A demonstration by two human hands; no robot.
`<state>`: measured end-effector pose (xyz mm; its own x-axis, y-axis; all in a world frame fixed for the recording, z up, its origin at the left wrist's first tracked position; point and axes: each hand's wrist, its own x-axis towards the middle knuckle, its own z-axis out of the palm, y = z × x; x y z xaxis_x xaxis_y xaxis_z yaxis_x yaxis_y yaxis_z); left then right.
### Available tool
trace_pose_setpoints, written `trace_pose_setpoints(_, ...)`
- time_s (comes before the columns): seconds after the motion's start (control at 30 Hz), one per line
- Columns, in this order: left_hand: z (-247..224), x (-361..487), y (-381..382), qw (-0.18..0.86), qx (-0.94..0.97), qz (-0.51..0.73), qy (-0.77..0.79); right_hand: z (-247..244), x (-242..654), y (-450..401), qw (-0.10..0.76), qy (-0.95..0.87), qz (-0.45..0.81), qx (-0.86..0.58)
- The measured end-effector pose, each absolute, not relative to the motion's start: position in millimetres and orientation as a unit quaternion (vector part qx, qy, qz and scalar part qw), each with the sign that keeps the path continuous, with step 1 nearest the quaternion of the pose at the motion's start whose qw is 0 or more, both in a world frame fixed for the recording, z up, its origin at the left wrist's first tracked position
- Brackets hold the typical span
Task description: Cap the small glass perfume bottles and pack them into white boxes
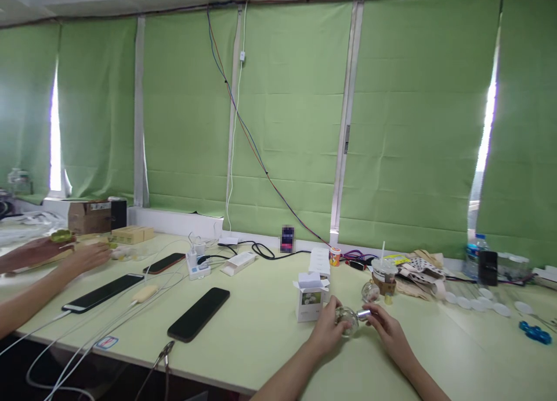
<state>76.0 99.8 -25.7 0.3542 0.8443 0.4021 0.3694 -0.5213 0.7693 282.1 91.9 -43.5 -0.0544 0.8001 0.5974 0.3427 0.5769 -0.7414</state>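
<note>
My left hand is closed round a small round clear glass bottle, tipped on its side with its neck to the right. At that neck is a shiny silver cap, pinched between the thumb and fingers of my right hand. Whether the cap is seated on the neck I cannot tell. Just beyond my left hand stands a white box with a flower picture and raised flaps. A second round glass bottle sits behind my hands, with a small yellowish piece to its right.
A co-worker's hands are busy at the far left. Phones, white cables and a power strip occupy the left side. Behind to the right stand a straw cup and fabric. White discs and a blue object lie right.
</note>
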Motion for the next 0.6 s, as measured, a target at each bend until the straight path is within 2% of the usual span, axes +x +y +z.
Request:
trace_pose_setpoints(0.13, -24, 74, 98, 0.302, 0.778, 0.389, 0.391, -43, 284, 90, 0.534, -0.718, 0.131, -0.427)
trace_pose_setpoints(0.37, -22, 73, 91, 0.342, 0.831, 0.29, 0.328, -46, 285, 88, 0.563, -0.713, 0.055, -0.414)
trace_pose_setpoints(0.5, -24, 74, 91, 0.316, 0.849, 0.276, 0.322, -43, 281, 84, 0.521, -0.753, 0.037, -0.401)
trace_pose_setpoints(0.6, -27, 76, 92, 0.298, 0.85, 0.276, 0.335, -42, 272, 81, 0.466, -0.793, 0.081, -0.383)
